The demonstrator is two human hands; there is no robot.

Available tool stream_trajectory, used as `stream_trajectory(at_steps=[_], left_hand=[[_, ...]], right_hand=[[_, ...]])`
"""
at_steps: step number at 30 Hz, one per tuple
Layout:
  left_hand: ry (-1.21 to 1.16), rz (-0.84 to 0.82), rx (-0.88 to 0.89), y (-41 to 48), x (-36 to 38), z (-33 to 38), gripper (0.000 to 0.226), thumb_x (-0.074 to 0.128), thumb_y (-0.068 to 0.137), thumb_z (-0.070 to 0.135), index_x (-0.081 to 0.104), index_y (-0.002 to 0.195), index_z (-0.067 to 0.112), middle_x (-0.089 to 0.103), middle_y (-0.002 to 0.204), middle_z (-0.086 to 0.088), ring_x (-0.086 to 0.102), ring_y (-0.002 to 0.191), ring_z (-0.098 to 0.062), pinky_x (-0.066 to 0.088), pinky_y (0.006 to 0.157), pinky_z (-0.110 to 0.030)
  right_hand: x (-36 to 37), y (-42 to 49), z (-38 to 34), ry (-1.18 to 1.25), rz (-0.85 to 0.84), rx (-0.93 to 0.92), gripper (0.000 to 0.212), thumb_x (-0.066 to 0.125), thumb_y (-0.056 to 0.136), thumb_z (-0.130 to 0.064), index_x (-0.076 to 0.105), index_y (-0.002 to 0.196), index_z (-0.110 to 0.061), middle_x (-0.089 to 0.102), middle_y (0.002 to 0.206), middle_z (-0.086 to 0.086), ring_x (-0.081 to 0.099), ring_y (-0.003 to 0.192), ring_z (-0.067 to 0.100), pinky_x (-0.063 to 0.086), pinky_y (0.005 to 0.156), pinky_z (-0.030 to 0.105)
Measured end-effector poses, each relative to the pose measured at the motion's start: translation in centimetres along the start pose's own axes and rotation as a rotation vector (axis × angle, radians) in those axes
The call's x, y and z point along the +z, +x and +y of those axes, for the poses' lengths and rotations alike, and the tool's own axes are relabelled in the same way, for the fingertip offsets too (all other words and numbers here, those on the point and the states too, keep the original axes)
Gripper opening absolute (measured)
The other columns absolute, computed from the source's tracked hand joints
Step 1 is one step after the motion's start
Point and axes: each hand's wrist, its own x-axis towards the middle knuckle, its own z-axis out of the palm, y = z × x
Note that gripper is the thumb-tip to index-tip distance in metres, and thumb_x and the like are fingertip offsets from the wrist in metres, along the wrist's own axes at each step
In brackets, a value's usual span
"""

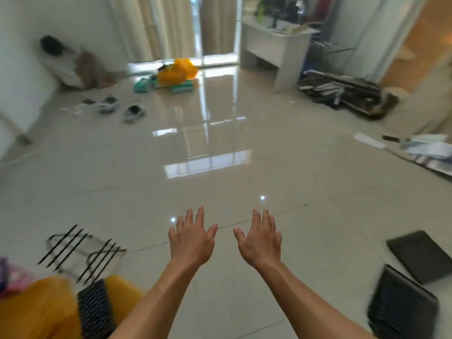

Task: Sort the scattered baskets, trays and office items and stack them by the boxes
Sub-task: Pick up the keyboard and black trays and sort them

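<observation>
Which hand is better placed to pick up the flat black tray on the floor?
Probably the right. The tray lies to the right of the right hand, which is open and empty. The left hand, also empty, is farther off and would have to reach across.

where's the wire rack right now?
Head view, lower left: the wire rack lies on the tiled floor, left of the left hand, just beyond the orange bag and the black mesh basket.

orange bag (178,70), glossy beige floor (220,172), black tray (423,255)
</observation>
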Motion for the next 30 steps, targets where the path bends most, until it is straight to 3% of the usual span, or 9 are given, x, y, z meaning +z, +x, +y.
stream_trajectory(at_steps=[7,18,30], left_hand=[[0.081,-0.084,0.301,3.0,4.9,18.4,0.069,0.024,0.103,0.061,0.002,0.161,0.030,0.003,0.169,-0.004,0.004,0.155,-0.029,0.008,0.124,-0.051],[0.241,-0.229,0.724,6.8,11.8,37.1,0.070,0.023,0.102,0.062,0.003,0.161,0.030,0.005,0.169,-0.005,0.005,0.155,-0.029,0.009,0.123,-0.050],[0.424,-0.384,1.181,12.7,16.9,53.7,0.070,0.021,0.102,0.062,0.001,0.161,0.029,0.003,0.169,-0.004,0.003,0.155,-0.031,0.008,0.123,-0.051]], right_hand=[[-9.3,4.2,15.3,0.089,0.165,0.297,0.081,0.044,0.098,-0.061,0.011,0.161,-0.021,-0.002,0.170,0.007,-0.002,0.156,0.026,0.012,0.123,0.054],[-15.5,6.0,29.7,0.219,0.339,0.719,0.080,0.043,0.099,-0.061,0.011,0.160,-0.021,-0.003,0.170,0.007,-0.003,0.156,0.026,0.012,0.122,0.055],[-21.0,11.5,36.5,0.327,0.595,1.125,0.080,0.043,0.099,-0.062,0.013,0.160,-0.021,0.004,0.169,0.010,0.003,0.156,0.028,0.016,0.122,0.055]])
